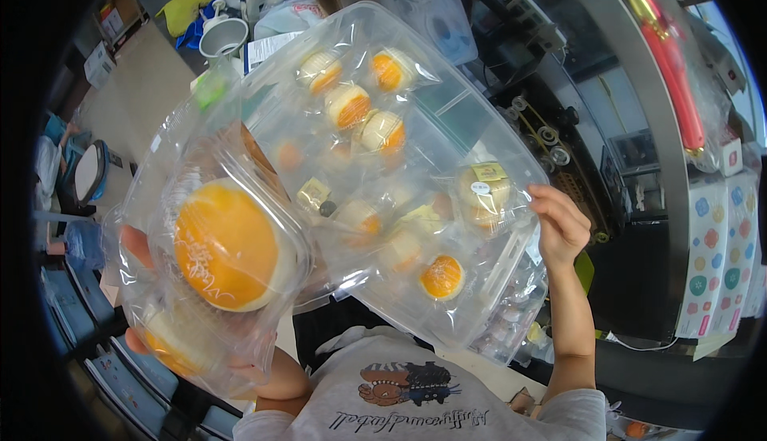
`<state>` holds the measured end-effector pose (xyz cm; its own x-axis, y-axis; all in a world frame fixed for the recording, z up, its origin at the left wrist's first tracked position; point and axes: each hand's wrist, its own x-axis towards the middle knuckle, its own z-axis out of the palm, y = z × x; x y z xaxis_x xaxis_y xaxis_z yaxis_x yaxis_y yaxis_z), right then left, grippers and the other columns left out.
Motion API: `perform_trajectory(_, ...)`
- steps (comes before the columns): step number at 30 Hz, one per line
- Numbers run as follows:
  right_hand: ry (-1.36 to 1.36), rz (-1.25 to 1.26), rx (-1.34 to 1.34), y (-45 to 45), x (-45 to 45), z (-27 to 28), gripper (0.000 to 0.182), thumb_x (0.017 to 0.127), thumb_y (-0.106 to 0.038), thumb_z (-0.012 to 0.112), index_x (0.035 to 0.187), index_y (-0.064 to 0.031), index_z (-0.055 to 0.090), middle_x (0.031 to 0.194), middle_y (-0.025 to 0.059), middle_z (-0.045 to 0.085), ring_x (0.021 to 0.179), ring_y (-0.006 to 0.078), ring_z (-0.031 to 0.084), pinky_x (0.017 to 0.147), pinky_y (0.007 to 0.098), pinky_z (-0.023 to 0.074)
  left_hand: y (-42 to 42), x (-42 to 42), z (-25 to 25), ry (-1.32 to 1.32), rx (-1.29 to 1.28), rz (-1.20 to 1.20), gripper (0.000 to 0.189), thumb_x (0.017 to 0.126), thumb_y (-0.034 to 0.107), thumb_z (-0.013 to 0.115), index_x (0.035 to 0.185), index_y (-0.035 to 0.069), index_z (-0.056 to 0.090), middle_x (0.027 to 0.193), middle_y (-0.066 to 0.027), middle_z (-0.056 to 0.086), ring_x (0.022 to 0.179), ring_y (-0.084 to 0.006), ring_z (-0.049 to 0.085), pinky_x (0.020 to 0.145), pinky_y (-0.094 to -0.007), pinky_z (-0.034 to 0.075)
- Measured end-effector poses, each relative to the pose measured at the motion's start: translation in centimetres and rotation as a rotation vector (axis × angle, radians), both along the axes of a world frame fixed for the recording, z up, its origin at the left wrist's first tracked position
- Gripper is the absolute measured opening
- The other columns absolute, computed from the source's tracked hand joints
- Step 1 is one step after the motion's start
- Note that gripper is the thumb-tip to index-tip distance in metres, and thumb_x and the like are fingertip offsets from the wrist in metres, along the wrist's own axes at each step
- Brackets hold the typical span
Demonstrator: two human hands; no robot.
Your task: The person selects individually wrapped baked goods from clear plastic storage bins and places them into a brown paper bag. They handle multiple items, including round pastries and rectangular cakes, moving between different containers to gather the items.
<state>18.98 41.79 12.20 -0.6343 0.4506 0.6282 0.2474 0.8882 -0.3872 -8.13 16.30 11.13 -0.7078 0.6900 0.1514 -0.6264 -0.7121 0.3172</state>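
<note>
My left hand (254, 360), partly hidden behind clear film, grips clear plastic packs held up close at the left. The upper pack contains a large round pastry (226, 246) with a glossy yellow-orange top. Below it shows a second, paler pastry (180, 342) with an orange patch. Against the right rim of a translucent plastic bin (473, 105) are the fingers of my right hand (560, 225), pinching the edge. Several film-wrapped round pastries (349, 105) lie scattered inside the bin. Near its right side sits a wrapped pastry with a yellow label (486, 195).
Beyond the bin stand a grey round pan (223, 36) and another translucent container (428, 12). A dark machine with rollers (548, 141) is at the right, beside flower-patterned boxes (713, 249). Blue crates (132, 381) are stacked lower left. Someone's arm (69, 132) shows far left.
</note>
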Motion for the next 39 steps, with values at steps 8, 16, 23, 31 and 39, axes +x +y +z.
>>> perform_trajectory(8,-0.128,-0.228,-0.297,0.1,-2.3,2.1,0.017,0.077,0.01,0.055,0.09,0.0026,0.063,0.081,0.0108,0.063,0.071,0.0164,0.062,0.064,0.0238,0.049,-0.1,-1.9,-1.8,0.117,0.272,-0.116,0.085,0.079,0.041,0.063,0.143,0.022,0.011,0.143,-0.0092,0.02,0.131,-0.0261,0.022,0.107,-0.0389,0.022)
perform_trajectory(16,-0.37,0.121,0.145,-0.5,-12.7,3.9,0.035,0.07,0.005,0.057,0.102,-0.0073,0.062,0.113,0.0067,0.054,0.11,0.0275,0.048,0.092,0.0376,0.039,-1.7,-3.6,-2.1,0.284,0.369,-0.177,0.084,0.079,0.037,0.063,0.144,0.02,0.012,0.144,-0.011,0.017,0.133,-0.0287,0.017,0.108,-0.0388,0.022)
perform_trajectory(23,-0.718,0.349,0.059,1.1,-14.8,2.7,0.024,0.071,-0.001,0.064,0.094,-0.0097,0.063,0.108,0.0054,0.057,0.105,0.028,0.053,0.094,0.0389,0.0396,-4.4,-3.2,-1.6,0.135,0.471,-0.248,0.083,0.079,0.035,0.063,0.144,0.021,0.012,0.143,-0.0138,0.016,0.133,-0.0327,0.015,0.106,-0.0461,0.025)
perform_trajectory(31,-0.417,0.225,-0.221,1.8,-9.3,1.6,0.011,0.071,0.009,0.061,0.077,0.0001,0.061,0.104,0.0083,0.059,0.113,0.0247,0.053,0.077,0.0302,0.0493,-6.5,-3.1,-3.1,0.089,0.464,-0.137,0.084,0.079,0.036,0.064,0.143,0.021,0.012,0.142,-0.0136,0.018,0.133,-0.0327,0.016,0.106,-0.0478,0.027)
perform_trajectory(39,-0.442,0.146,-0.038,1.4,-10.5,2.4,0.011,0.074,0.002,0.063,0.084,-0.0023,0.065,0.099,0.0108,0.061,0.103,0.0257,0.058,0.078,0.0307,0.0474,-6.2,-4.3,-4.3,0.139,0.392,-0.045,0.086,0.076,0.036,0.068,0.142,0.019,0.015,0.14,-0.0109,0.021,0.131,-0.0281,0.021,0.108,-0.0391,0.024)
